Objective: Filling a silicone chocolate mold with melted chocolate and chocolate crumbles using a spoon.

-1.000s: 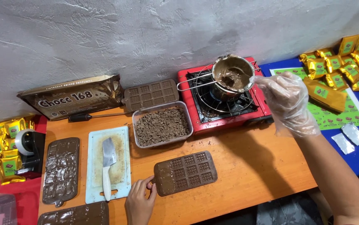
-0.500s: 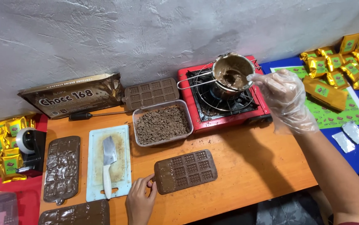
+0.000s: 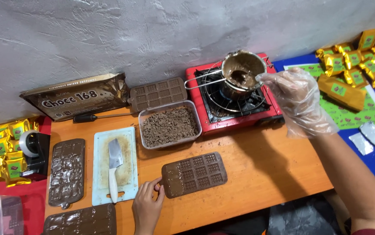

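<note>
My right hand (image 3: 298, 102), in a clear plastic glove, grips the right side of a small metal pot (image 3: 243, 69) with melted chocolate inside. The pot hangs tilted just above the red gas stove (image 3: 239, 117), its wire handle pointing left. My left hand (image 3: 146, 206) holds the left edge of a brown chocolate-bar mould (image 3: 195, 174), which lies flat on the orange table (image 3: 257, 174). The mould's left end looks filled; its other cells look unfilled.
A clear tub of chopped chocolate (image 3: 169, 125) sits left of the stove, with a cutting board and cleaver (image 3: 114, 163) beside it. Other moulds (image 3: 67, 172) lie at left. A large chocolate block pack (image 3: 76, 98) leans on the wall. Gold wrapped packets (image 3: 357, 65) cover the blue surface.
The pot has risen a little off the stove and tilted, with my right hand moving along with it. My left hand and the mould have stayed in place.
</note>
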